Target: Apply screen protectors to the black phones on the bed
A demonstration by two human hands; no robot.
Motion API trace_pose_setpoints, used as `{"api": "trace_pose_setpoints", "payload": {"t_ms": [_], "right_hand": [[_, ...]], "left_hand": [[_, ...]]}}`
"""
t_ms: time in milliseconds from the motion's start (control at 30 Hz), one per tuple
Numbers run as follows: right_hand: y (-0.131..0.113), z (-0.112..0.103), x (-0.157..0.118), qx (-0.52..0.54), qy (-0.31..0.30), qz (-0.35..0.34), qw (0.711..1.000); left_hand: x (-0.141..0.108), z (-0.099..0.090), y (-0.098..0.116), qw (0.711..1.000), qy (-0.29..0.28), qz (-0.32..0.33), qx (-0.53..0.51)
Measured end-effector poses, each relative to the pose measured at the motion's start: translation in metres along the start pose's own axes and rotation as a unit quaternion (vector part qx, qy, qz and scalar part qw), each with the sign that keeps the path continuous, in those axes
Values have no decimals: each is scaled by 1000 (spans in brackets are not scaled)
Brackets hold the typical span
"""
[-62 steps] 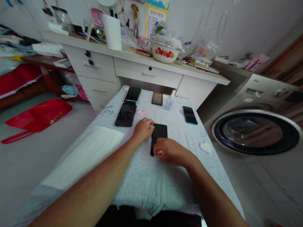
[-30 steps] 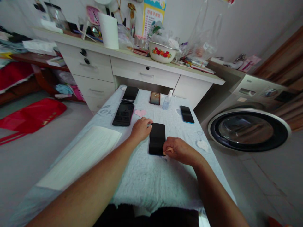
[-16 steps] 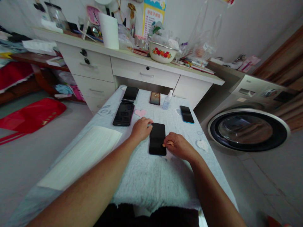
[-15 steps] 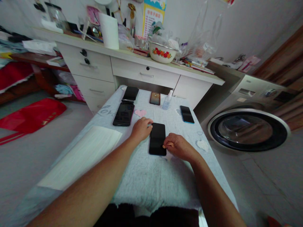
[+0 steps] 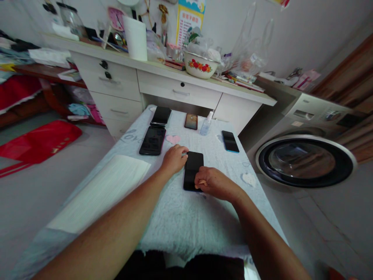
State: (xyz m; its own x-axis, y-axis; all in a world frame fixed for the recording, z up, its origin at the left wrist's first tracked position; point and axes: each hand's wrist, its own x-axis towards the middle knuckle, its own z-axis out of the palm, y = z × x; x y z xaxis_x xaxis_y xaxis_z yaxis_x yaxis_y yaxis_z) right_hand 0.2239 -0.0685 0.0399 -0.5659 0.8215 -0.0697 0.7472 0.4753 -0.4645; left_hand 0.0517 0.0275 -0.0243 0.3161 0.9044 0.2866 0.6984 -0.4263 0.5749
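Observation:
A black smartphone (image 5: pixel 192 165) lies flat on the cloth-covered table, screen up. My left hand (image 5: pixel 174 158) has its bent fingers at the phone's upper left edge, thumb and forefinger gripping the corner. Over the lower right of the screen is my right hand (image 5: pixel 212 179), closed in a pinch. A bit of small orange cloth (image 5: pixel 201 184) shows between its fingers; most of it is hidden. To the left lies a dark phone with a pink edge (image 5: pixel 152 140). A clear spray bottle (image 5: pixel 205 125) stands behind the middle phone.
Further phones lie about: a black stack (image 5: pixel 161 116), a brown-backed one (image 5: pixel 191 121) and a blue-edged one (image 5: pixel 230 141). A white folded sheet (image 5: pixel 101 194) covers the table's left side. Beyond are a white desk (image 5: pixel 180 88) and a washing machine (image 5: pixel 309 128) at right.
My right hand has slid left with the cloth, from the phone's right edge onto its lower screen. The left hand and the phone have stayed in place.

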Motion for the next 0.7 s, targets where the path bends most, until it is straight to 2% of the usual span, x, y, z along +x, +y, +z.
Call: {"api": "trace_pose_setpoints", "payload": {"t_ms": [300,500,700], "right_hand": [[-16,7,21,-18,-12,-46,999],[-15,16,30,-18,34,-22,999],[-12,22,38,-38,93,42,994]], "left_hand": [[1,0,-2,1000,-8,-3,-7],[2,-1,-2,1000,-13,0,-14],[1,-3,-3,1000,-19,4,-23]]}}
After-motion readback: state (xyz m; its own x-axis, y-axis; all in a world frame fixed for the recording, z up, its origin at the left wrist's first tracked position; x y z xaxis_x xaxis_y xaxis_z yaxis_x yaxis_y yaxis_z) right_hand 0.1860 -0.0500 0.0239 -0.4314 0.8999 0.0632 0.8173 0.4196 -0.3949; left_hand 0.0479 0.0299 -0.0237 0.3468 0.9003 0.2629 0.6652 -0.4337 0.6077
